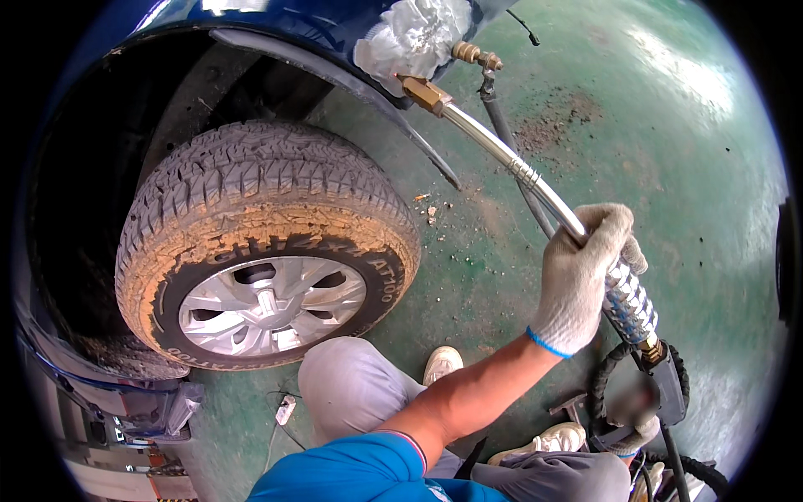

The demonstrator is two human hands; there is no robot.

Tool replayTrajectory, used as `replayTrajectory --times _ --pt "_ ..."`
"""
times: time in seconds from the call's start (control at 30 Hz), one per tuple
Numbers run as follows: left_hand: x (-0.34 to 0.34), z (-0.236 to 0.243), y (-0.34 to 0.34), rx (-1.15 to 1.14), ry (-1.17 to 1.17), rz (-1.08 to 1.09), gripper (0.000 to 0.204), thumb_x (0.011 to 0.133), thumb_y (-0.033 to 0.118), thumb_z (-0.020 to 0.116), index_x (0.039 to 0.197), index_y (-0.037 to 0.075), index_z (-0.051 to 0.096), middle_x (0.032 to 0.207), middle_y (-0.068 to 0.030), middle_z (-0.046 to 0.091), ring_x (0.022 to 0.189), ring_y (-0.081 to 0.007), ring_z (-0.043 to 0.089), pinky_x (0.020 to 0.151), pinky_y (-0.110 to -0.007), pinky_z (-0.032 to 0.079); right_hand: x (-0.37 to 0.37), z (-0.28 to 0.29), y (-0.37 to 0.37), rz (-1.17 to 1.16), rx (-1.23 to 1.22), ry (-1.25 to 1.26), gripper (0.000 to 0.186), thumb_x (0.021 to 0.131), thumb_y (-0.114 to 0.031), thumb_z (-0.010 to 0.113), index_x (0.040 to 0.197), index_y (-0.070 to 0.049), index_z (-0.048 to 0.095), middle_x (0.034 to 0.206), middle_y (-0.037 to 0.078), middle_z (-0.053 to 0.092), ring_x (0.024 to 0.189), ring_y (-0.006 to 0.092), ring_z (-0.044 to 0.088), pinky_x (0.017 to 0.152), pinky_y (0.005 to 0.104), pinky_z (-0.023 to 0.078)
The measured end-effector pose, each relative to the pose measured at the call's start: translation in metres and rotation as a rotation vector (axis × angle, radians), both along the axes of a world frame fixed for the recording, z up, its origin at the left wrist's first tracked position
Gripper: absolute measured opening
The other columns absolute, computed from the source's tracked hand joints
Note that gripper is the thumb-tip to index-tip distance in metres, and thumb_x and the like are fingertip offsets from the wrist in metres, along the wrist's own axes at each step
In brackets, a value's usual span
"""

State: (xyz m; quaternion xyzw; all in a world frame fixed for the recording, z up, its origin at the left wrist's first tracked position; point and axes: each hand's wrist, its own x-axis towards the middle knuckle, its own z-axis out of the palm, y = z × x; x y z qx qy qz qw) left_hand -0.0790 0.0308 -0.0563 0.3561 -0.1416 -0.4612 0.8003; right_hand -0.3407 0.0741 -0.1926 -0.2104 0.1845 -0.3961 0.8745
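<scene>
My left hand, in a white knit glove with a blue cuff, is closed round the silver tube of a long welding-type dent puller. The tool's brass tip meets the edge of a bare, ground metal patch on the blue car body panel; a small red glow shows there. Beyond the glove runs a ribbed metal section. My gloved right hand is low at the right, closed at the tool's black rear handle; part of it is blurred.
A muddy tyre with a silver wheel stands at left under the dark wheel arch. A brass clamp with a black cable joins the panel's edge. Dirt lies on the green floor. A hammer is near my shoe.
</scene>
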Motion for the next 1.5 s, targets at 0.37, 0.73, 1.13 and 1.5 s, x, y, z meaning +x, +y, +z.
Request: replayTrajectory --times 0.37,0.73,1.13,1.5 --pt "0.066 0.030 0.001 -0.084 -0.238 0.079 0.029 0.097 0.028 0.061 0.115 0.006 0.058 0.079 -0.0025 0.068 0.073 -0.0173 0.067 0.076 -0.037 0.058 0.000 -0.005 -0.001 -0.075 -0.016 0.035 0.053 0.066 -0.018 0.081 0.107 0.008 0.058 0.079 0.015 0.065 0.062 0.0271 0.063 0.059 0.0364 0.054" --pt "0.020 0.031 0.022 0.058 -0.067 0.143 0.037 0.101 0.039 0.059 0.116 0.006 0.056 0.079 0.0006 0.058 0.066 -0.0099 0.056 0.064 -0.029 0.050 0.016 0.010 -0.001 -0.052 -0.042 0.038 0.048 0.072 -0.027 0.081 0.099 0.005 0.056 0.071 0.013 0.061 0.056 0.0241 0.058 0.053 0.0340 0.048" --pt "0.026 0.039 -0.004 0.009 0.279 0.023 0.051 0.101 0.054 0.050 0.071 0.013 0.047 0.049 0.0044 0.031 0.037 -0.0090 0.028 0.037 -0.028 0.029 0.004 0.039 0.007 -0.199 -0.134 0.138 0.048 0.077 -0.037 0.081 0.090 0.002 0.054 0.062 0.011 0.056 0.049 0.0209 0.053 0.046 0.0314 0.042" --pt "0.026 0.032 0.001 0.065 0.168 0.089 0.041 0.098 0.047 0.061 0.087 0.007 0.057 0.058 0.0034 0.035 0.046 -0.0114 0.035 0.045 -0.031 0.037 0.000 0.006 -0.010 0.042 -0.083 -0.061 0.040 0.079 -0.026 0.074 0.097 0.003 0.052 0.061 0.012 0.055 0.046 0.0202 0.048 0.044 0.0333 0.038"
